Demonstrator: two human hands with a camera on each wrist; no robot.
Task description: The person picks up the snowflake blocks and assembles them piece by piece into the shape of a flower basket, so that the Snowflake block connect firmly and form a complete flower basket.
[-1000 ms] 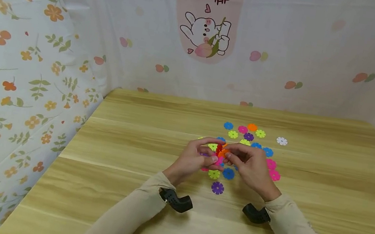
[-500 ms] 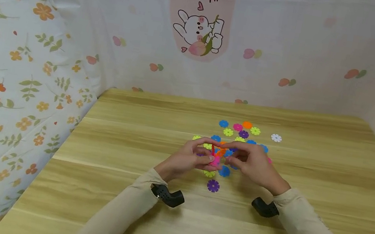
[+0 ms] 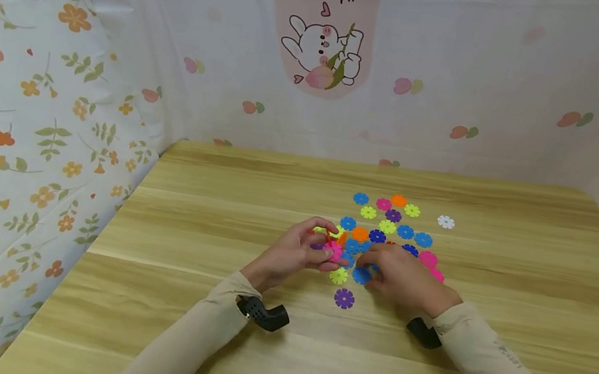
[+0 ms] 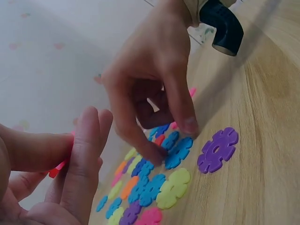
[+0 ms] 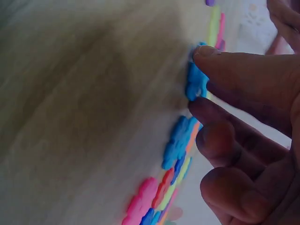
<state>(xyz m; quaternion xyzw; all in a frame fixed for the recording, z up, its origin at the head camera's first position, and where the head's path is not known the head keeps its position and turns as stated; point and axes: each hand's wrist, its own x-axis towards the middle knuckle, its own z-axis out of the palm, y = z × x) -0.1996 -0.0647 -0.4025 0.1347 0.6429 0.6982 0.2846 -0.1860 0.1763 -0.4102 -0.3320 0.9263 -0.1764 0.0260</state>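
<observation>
My left hand [image 3: 289, 254] pinches a small cluster of joined plastic flower discs above the table. A pink flower disc [image 3: 334, 250] faces up, with an orange disc [image 3: 342, 239] standing behind it and a bit of red beside that. In the left wrist view the fingers hide most of this cluster. My right hand [image 3: 405, 279] is down at the near side of the loose discs. Its thumb and index finger span a blue flower disc [image 4: 179, 153], fingertips at opposite edges, while the disc lies on the table.
Loose flower discs in several colours spread beyond both hands. A purple disc [image 3: 344, 299] lies closest to me, and a white disc [image 3: 446, 222] sits apart at the far right. Patterned cloth [image 3: 206, 68] hangs behind the wooden table [image 3: 184, 208].
My right hand has left the cluster and dropped to the blue disc on the table. My left hand keeps its hold and has turned the pink disc more into sight.
</observation>
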